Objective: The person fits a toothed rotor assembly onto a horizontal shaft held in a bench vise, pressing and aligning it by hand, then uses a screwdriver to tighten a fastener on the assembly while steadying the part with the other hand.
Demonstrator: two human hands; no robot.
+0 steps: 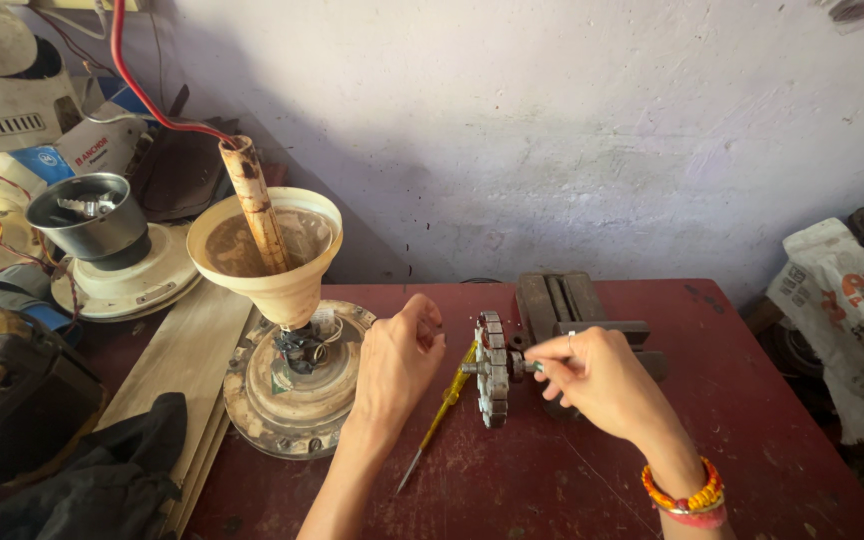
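red tabletop carries the work, scuffed and dusty. right hand, beaded bangles at the wrist, has fingertips pinched shut on the short shaft of a slotted metal stator core, which stands on edge between both hands. left hand is loosely curled just left of the core; whether it grips anything cannot be told. yellow-handled screwdriver lies flat below that hand. behind the right hand sits a dark metal vise. left of the left hand, a cream fan housing holds a cup-shaped canopy with a rusty rod standing in it. farther left, a steel jar rests on a white base.
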